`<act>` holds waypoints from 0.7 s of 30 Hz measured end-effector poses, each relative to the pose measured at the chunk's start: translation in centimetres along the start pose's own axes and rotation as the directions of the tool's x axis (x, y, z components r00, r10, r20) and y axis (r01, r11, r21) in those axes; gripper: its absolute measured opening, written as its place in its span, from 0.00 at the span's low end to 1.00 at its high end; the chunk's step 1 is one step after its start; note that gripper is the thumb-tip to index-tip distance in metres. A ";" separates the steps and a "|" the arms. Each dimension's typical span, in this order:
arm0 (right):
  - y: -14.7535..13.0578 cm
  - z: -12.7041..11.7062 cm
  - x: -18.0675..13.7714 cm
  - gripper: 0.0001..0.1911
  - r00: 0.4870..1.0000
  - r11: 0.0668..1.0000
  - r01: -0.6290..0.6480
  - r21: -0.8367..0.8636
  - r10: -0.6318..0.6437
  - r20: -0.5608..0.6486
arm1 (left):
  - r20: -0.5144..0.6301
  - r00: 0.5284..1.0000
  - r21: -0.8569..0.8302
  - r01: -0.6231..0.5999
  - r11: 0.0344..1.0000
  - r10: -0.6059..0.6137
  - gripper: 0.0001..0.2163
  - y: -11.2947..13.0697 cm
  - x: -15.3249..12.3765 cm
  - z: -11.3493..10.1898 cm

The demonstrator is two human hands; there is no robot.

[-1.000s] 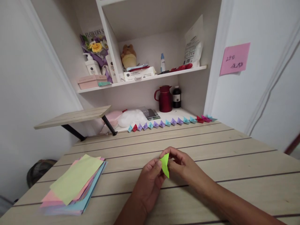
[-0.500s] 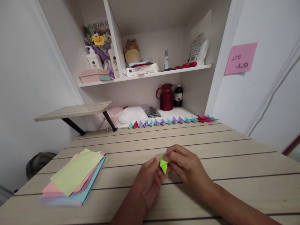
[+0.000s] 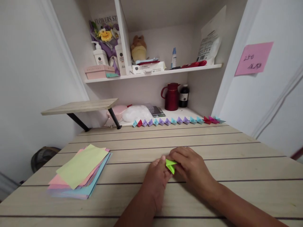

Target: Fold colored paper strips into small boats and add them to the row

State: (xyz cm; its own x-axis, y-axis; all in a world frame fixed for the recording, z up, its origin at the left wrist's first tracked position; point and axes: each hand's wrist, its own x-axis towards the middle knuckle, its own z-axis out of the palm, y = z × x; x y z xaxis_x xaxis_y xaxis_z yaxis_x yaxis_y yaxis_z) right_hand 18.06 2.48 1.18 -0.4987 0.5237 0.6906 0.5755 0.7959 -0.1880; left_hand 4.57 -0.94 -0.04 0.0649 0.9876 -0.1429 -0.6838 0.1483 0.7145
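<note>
A small folded piece of bright green paper (image 3: 170, 165) is held between both hands above the wooden tabletop (image 3: 99, 209). My left hand (image 3: 156, 176) grips its left side, thumb on top and fingers curled beneath. From the right, my right hand (image 3: 189, 164) pinches its edge, with the fingertips partly hidden behind the back of the hand. The paper shows a pointed lower end and a flap spreading to the right. Left of the hands lies a stack of coloured paper sheets (image 3: 81, 165), a pale yellow one on top.
Along the table's back edge runs a row of small folded paper boats (image 3: 180, 120). A low wooden stand (image 3: 80, 106) with black legs is at the back left. Behind are a shelf (image 3: 151, 73), a red jug (image 3: 172, 97) and a dark bottle (image 3: 184, 96).
The green paper has turned in my fingers, and its flap now spreads wider to the right. My view has shifted slightly, so the scene sits further right.
</note>
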 end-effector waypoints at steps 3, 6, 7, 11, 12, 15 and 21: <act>-0.2 0.0 0.2 0.10 0.995 0.993 0.098 -0.065 -0.099 -0.015 | 0.010 1.000 -0.036 -0.009 0.999 0.010 0.15 -0.1 0.0 0.0; -0.7 -0.3 0.4 0.07 0.981 0.971 0.192 -0.141 -0.189 0.033 | 0.050 0.998 -0.081 0.026 0.996 -0.022 0.15 0.0 0.1 -0.1; -0.9 -0.4 0.5 0.07 0.978 0.965 0.210 -0.160 -0.206 0.046 | 0.064 0.997 -0.098 0.056 0.994 -0.050 0.16 0.1 0.1 -0.1; -1.5 -0.1 0.2 0.08 0.977 0.960 0.214 -0.180 -0.206 0.060 | 0.105 0.987 -0.141 0.132 0.981 -0.118 0.17 0.2 0.0 -0.3; -1.5 0.2 0.1 0.08 0.979 0.963 0.204 -0.177 -0.196 0.060 | 0.100 0.990 -0.146 0.115 0.983 -0.101 0.16 0.2 0.0 -0.3; -1.8 1.1 -0.3 0.10 0.984 0.969 0.177 -0.171 -0.168 0.062 | 0.003 0.998 -0.179 0.065 0.982 -0.066 0.13 0.2 -0.1 -0.3; -2.2 1.6 -0.5 0.27 0.979 0.988 0.134 -0.074 -0.120 0.164 | -0.034 0.994 -0.159 0.101 0.982 -0.108 0.18 0.2 -0.2 -0.3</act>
State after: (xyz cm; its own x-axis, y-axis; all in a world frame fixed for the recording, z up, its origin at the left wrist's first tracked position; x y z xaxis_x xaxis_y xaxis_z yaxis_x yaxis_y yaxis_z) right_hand 16.01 0.93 0.11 -0.6641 0.4668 0.5841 0.5499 0.8342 -0.0415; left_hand 4.20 -1.16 -0.13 0.1134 0.9635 -0.2426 -0.7802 0.2376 0.5786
